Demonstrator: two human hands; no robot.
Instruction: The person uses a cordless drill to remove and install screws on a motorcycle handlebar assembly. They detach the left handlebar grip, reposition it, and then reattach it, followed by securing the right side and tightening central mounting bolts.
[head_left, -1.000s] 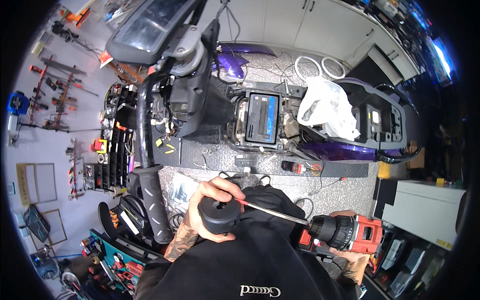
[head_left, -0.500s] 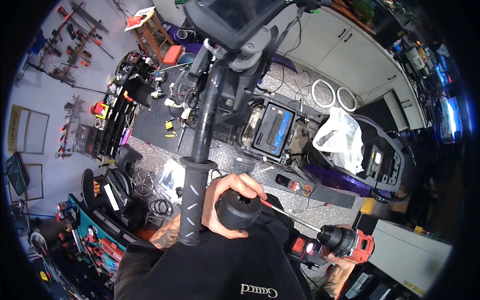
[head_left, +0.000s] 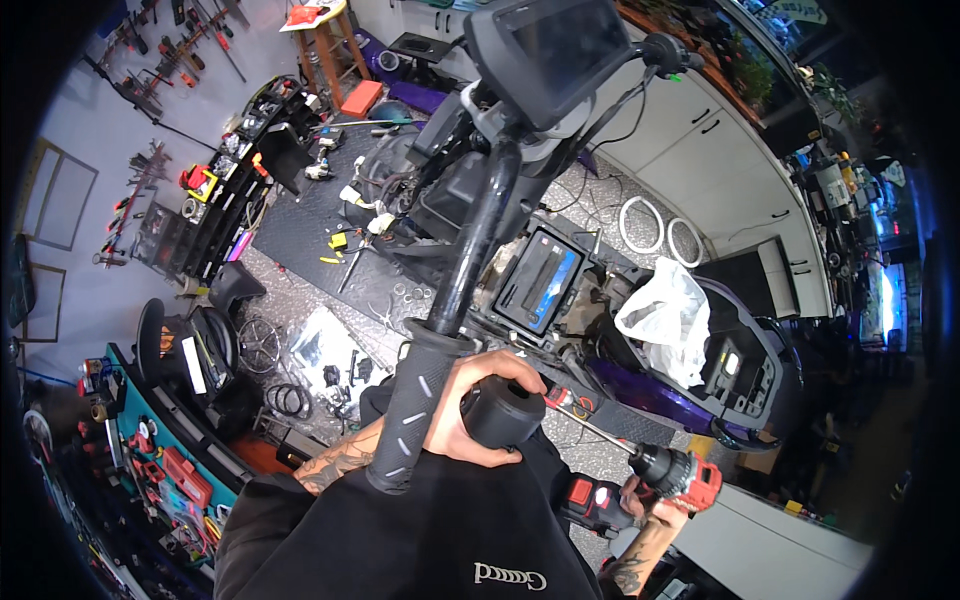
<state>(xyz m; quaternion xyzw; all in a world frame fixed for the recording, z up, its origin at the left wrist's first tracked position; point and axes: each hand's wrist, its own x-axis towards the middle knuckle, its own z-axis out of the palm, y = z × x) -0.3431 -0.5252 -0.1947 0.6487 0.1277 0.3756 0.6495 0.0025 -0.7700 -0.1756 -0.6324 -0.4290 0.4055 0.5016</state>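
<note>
My left hand [head_left: 463,402] is closed around a short black cylindrical part [head_left: 503,414], which has an opening in its end face. Right beside it, the ribbed rubber grip [head_left: 415,415] of a handlebar slants down toward my body. My right hand [head_left: 638,500] is wrapped round the handle of a red and black cordless drill [head_left: 685,478], its work light lit. A long thin screwdriver bit [head_left: 597,432] runs from the chuck toward the black part; its tip is close to my left fingertips, and I cannot tell whether it touches anything.
Ahead stands a partly stripped vehicle with a display [head_left: 550,50], a bare handlebar tube [head_left: 480,235] and a battery [head_left: 545,278]. A white plastic bag [head_left: 670,325] lies on its purple rear. Loose parts [head_left: 335,355] lie on the floor; a teal tool bench [head_left: 165,420] stands left.
The view has shifted, so the handlebar and display appear farther right. The black part is tilted a little differently in my left hand. The drill is still held with its bit toward that part.
</note>
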